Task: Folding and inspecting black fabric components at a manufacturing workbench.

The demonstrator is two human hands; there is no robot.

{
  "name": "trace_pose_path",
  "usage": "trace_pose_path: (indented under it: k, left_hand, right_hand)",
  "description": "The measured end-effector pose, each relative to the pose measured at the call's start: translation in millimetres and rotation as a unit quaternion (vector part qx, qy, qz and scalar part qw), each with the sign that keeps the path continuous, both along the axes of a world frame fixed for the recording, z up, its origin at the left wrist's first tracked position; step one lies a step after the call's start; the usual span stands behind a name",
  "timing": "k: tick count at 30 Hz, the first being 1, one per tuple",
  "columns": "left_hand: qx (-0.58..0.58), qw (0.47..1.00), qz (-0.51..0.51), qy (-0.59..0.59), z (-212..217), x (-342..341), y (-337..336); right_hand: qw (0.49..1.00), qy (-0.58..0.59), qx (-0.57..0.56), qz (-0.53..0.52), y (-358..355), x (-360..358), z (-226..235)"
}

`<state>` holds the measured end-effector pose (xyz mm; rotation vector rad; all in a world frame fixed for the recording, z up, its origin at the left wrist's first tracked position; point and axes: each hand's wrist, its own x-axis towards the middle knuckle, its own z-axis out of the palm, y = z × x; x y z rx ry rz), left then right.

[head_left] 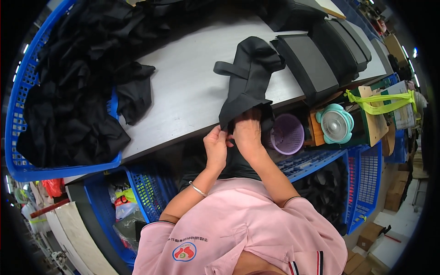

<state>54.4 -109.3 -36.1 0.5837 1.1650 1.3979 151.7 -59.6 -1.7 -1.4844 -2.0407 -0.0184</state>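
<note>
A black sewn fabric piece [250,75] with a strap loop on its left side lies across the near edge of the white table [178,78]. Its lower end hangs toward me. At that lower hem, my left hand [216,145] pinches the edge between thumb and fingers. Just to the right, my right hand [248,134] grips the same hem, its fingertips partly hidden under the cloth. Both hands are close together, just off the table edge.
A blue basket [13,151] heaped with black fabric stands on the table at left. Stacked black panels [305,62] lie at right. Beside my right hand are a purple bin [287,134] and a teal fan [337,123]. Blue crates [151,190] flank me below.
</note>
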Motion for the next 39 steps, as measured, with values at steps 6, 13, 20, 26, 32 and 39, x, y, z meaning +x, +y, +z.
trace_pose_path:
  k: [6,13,20,26,32,39]
  left_hand:
    - [-0.005,0.994,-0.09,-0.066,-31.8,-5.2,3.3]
    - [0.008,0.994,-0.095,-0.051,2.5,11.2,-1.4]
    - [0.036,0.998,-0.05,-0.028,-4.1,11.7,-14.9]
    - [0.175,0.878,0.154,0.418,34.7,-13.8,4.4]
    - [0.211,0.893,0.042,0.396,41.2,-34.7,-50.1]
    - [0.024,0.996,-0.081,-0.029,34.9,-66.8,-12.0]
  right_hand:
    - [0.997,-0.048,-0.024,0.046,-18.4,-15.7,30.6]
    - [0.981,-0.033,-0.177,0.069,-8.8,-11.3,35.5]
    - [0.978,0.01,-0.187,0.088,-11.2,4.6,30.1]
    - [0.974,0.031,-0.21,0.084,-44.8,3.4,-14.4]
    - [0.967,-0.206,-0.149,-0.026,-11.9,29.0,1.7]
    - [0.924,-0.144,-0.302,0.184,-85.8,5.7,24.2]
